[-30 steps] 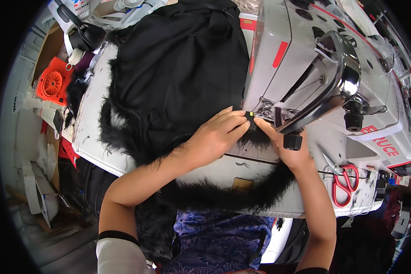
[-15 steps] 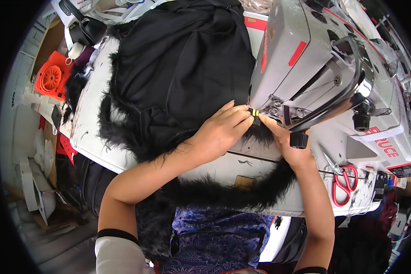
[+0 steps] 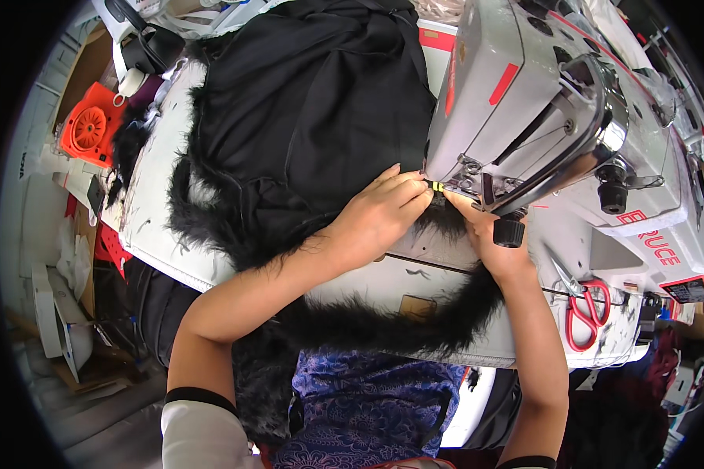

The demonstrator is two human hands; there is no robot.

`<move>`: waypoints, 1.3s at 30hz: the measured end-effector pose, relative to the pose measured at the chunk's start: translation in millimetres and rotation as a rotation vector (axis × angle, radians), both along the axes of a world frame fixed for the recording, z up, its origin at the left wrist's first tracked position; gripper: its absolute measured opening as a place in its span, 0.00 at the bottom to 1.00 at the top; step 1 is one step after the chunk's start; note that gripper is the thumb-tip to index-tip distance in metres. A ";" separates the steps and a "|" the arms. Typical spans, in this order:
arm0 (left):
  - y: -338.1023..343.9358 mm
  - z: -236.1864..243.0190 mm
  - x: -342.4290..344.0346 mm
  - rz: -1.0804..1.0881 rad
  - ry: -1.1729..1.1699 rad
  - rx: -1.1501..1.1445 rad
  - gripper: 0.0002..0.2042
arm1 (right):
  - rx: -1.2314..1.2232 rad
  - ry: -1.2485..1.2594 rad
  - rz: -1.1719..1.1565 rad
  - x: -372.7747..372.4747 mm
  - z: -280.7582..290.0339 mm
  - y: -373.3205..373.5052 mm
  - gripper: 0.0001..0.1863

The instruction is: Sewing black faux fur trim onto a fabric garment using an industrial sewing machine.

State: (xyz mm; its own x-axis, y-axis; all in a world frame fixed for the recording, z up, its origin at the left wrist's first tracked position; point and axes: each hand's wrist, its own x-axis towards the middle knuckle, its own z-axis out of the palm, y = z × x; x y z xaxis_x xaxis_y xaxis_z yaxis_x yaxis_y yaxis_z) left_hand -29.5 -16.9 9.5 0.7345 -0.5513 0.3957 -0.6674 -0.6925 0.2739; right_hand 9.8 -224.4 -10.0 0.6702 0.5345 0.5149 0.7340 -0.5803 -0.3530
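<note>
Guiding the furry edge under the sewing machine [image 3: 477,94] seems to be the step in hand in the head view. The black fabric [image 3: 313,117] spreads just left of the machine, its near edge under the left hand [image 3: 379,215]. Those fingers lie together at the small yellow-marked black piece [image 3: 437,187] beside the machine's needle end; whether they pinch or only press, I cannot tell. The right hand [image 3: 497,246] reaches in on the near side of the machine; its grip cannot be judged either.

To do this well, I would keep the layers flat, tuck stray hairs away from the seam, steer lightly rather than pull, and keep fingertips clear of the needle. The loose fur strip [image 3: 399,327], nearer the body than the machine, should hang free without dragging.

The needle tip and stitch line are hard to make out. A dark knob [image 3: 508,232] on the machine covers part of the right hand, and the fabric's far end runs close to the upper rim, where its outline is unclear.
</note>
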 end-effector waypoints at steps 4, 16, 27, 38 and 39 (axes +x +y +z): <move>2.7 -4.1 1.0 -0.026 -0.031 0.010 0.17 | -0.043 0.012 0.000 -2.1 4.6 -1.8 0.26; -1.2 1.0 -3.7 0.044 -0.085 0.047 0.17 | -0.029 0.015 -0.067 -1.6 1.4 -0.2 0.23; 0.5 -5.2 0.0 0.018 -0.030 0.019 0.16 | -0.256 -0.035 -0.089 -4.6 4.4 -0.9 0.25; -1.0 9.3 -1.2 0.010 -0.014 -0.178 0.13 | -0.238 -0.138 -0.215 -31.6 25.0 -0.1 0.11; -1.2 9.3 -0.2 0.003 0.013 -0.235 0.12 | -0.242 -0.167 -0.226 -39.7 27.9 2.6 0.10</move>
